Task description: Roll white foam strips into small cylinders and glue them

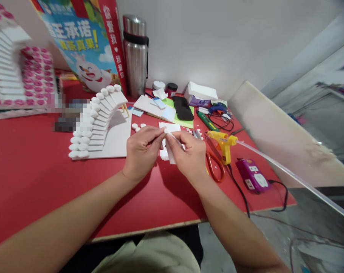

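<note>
Both hands meet over the table, pinching a small white paper piece (pixel 166 131) between thumbs and forefingers; its exact shape is mostly covered. My left hand (pixel 143 149) is closed on its left side. From the other side my right hand (pixel 187 151) grips it, with a white strip hanging below the fingers. White paper pieces (pixel 163 153) lie beneath and between the hands. Several small white rolled rounds (pixel 135 126) rest just beyond my left hand. Farther left stands a white curved staircase model (pixel 96 138), edged with similar white rounds.
A yellow glue gun (pixel 224 144) with a long clear stick, orange-handled scissors (pixel 216 168) and a purple power box (pixel 253 176) are at right. Behind lie a black phone (pixel 183 108) and a steel flask (pixel 135 57). A pink-and-white model (pixel 37 76) stands far left.
</note>
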A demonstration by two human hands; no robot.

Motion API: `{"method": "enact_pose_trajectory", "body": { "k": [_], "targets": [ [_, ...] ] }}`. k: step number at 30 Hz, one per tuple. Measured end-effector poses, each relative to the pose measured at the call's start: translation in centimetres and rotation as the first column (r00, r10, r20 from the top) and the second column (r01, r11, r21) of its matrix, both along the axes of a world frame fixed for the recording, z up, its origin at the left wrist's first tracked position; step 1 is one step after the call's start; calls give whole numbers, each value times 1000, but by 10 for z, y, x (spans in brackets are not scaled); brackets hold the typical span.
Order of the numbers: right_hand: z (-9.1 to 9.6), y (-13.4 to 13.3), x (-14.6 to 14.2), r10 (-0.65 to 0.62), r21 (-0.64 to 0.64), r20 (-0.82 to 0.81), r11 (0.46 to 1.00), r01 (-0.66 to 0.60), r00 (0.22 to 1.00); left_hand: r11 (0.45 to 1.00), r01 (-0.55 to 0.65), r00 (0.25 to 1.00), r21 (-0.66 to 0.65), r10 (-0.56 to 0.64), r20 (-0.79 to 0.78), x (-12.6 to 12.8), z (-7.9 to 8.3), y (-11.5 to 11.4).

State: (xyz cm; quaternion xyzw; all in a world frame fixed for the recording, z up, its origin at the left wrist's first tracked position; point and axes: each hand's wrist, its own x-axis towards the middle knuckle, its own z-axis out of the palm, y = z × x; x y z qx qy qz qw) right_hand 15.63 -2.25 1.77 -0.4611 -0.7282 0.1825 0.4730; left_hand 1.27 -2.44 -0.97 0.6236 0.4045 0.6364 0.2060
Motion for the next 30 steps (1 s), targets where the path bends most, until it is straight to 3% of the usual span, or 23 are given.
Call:
{"method": "enact_pose_trajectory", "body": {
  "k": [4, 7, 9, 11, 14, 17, 19, 21, 23, 25, 26, 27, 28, 30],
  "targets": [
    [0, 2, 5, 9, 14, -22, 1000, -8, 1000, 998, 55, 998, -15, -55, -20, 1, -1, -4],
    [1, 6, 12, 60, -9, -13, 998, -60, 998, 986, 119, 991, -114, -111, 74, -1, 4, -3],
    [2, 8, 18, 116, -45, -2, 992, -116, 993, 949, 208, 968, -237, -164, 189, -6, 10, -1],
    [3, 10, 21, 153, -68, 3, 986, -153, 988, 872, 321, 935, -369, -229, 271, -11, 14, 3],
    [3, 10, 23, 169, -66, 14, 984, -168, 985, 814, 399, 907, -422, -282, 314, -15, 17, 6],
    [4, 9, 21, 156, -99, -21, 983, -157, 988, 844, 368, 925, -390, -288, 248, -15, 16, 7],
    [6, 10, 20, 155, -215, -130, 960, -180, 979, 873, 320, 945, -368, -268, 185, -14, 15, 7],
    [9, 13, 22, 137, -414, -332, 868, -275, 933, 893, 273, 962, -357, -247, 117, -14, 16, 7],
    [12, 19, 24, 83, -591, -534, 676, -441, 842, 908, 238, 970, -346, -237, 45, -16, 18, 7],
    [14, 24, 27, 41, -653, -657, 467, -596, 753, 922, 221, 971, -319, -239, -16, -18, 20, 8],
    [14, 25, 27, 38, -651, -692, 397, -647, 721, 929, 217, 970, -301, -239, -39, -19, 20, 8],
    [14, 26, 27, 41, -637, -718, 365, -679, 695, 933, 214, 970, -288, -239, -54, -20, 20, 9],
    [14, 25, 27, 48, -617, -735, 364, -697, 676, 937, 212, 970, -278, -237, -61, -20, 19, 9],
    [13, 23, 26, 63, -578, -751, 419, -700, 658, 937, 220, 969, -272, -242, -52, -20, 18, 10]
  ]
}}
